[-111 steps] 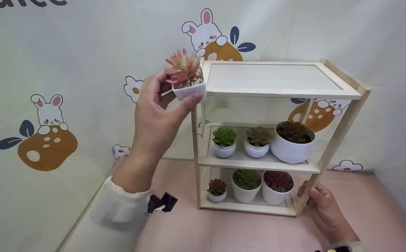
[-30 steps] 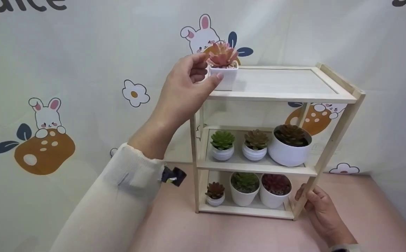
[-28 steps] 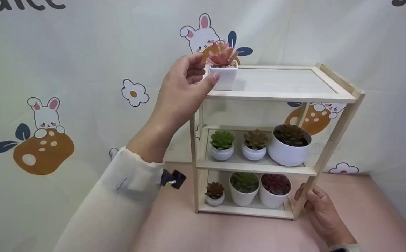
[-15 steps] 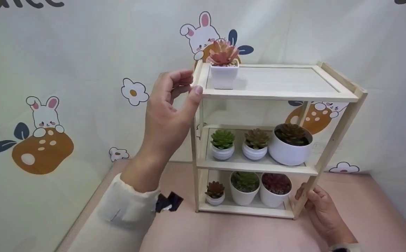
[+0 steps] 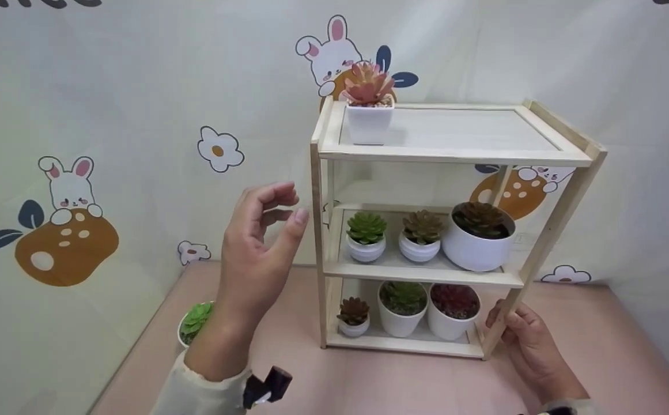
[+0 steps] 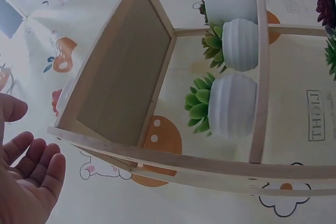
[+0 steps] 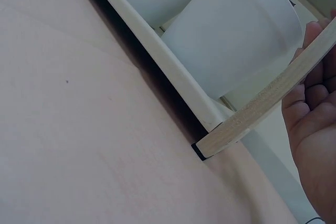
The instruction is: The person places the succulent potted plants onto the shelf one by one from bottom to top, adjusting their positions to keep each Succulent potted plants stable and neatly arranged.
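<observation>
A wooden shelf rack with three tiers stands on the table. On the left of its top tier sits a pink succulent in a square white pot. My left hand hovers left of the rack, fingers loosely bent and holding nothing; the left wrist view has this hand near the rack's upper corner. Low on the rack's right front post, my right hand grips with curled fingers. The right wrist view shows that post against the fingers.
The middle tier bears a green succulent, a brownish one and a wide white pot. Below stand a small reddish succulent and two taller pots. Another green succulent is on the pink table, partly behind my left forearm.
My left hand has put the pink succulent on the top tier, let go of it and drawn down and left. A green succulent has come into view by the forearm. The right hand stays put.
</observation>
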The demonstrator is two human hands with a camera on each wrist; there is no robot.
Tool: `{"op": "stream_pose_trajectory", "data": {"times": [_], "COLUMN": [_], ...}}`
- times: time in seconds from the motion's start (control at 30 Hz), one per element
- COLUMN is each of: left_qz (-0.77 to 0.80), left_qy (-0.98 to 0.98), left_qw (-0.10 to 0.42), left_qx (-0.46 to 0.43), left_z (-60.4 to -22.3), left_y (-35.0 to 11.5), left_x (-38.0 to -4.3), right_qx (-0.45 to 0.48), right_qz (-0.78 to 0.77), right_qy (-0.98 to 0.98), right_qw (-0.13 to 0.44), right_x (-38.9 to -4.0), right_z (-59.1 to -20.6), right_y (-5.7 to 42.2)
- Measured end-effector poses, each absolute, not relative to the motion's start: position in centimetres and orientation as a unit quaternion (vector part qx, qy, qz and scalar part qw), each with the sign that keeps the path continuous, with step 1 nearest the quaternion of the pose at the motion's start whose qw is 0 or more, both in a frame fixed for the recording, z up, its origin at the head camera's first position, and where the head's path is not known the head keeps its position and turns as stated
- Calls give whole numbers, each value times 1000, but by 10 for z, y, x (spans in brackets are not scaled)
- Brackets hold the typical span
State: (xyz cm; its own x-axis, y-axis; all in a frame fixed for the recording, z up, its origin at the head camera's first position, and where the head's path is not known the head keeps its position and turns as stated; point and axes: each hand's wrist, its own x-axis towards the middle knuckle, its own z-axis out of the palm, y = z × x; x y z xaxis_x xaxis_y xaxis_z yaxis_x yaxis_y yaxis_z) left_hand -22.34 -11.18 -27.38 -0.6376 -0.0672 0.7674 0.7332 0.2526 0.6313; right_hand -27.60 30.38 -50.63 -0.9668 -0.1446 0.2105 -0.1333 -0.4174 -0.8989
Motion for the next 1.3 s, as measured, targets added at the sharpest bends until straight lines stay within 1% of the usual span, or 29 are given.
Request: {"op": "stream_pose_trajectory", "data": {"times": [0.27, 0.6, 0.77, 0.97, 1.1, 1.3], "left_qz": [-593, -543, -537, -532, -527, -493], "left_qy": [-721, -786, -798, -810, -813, -833], "left_qw": [312, 279, 263, 240, 241, 253], "left_qx": [-175, -98, -77, -60, -50, 4], "left_z": [-320, -365, -380, -390, -394, -403], "left_y": [-124, -144, -152, -160, -168, -188], "left_x": [-211, -202, -202, -204, -207, -213], "right_qx": [-106, -144, -164, -150, -170, -190], "right_qz": [-826, -833, -835, -837, -838, -837], "right_qy": [554, 533, 526, 526, 519, 514], "right_qw": [-4, 5, 10, 0, 3, 4], "right_x": [-276, -277, -277, -276, -277, -279], "right_z": [-504, -506, -508, -506, -507, -509], "right_y": [303, 305, 306, 306, 306, 305]}}
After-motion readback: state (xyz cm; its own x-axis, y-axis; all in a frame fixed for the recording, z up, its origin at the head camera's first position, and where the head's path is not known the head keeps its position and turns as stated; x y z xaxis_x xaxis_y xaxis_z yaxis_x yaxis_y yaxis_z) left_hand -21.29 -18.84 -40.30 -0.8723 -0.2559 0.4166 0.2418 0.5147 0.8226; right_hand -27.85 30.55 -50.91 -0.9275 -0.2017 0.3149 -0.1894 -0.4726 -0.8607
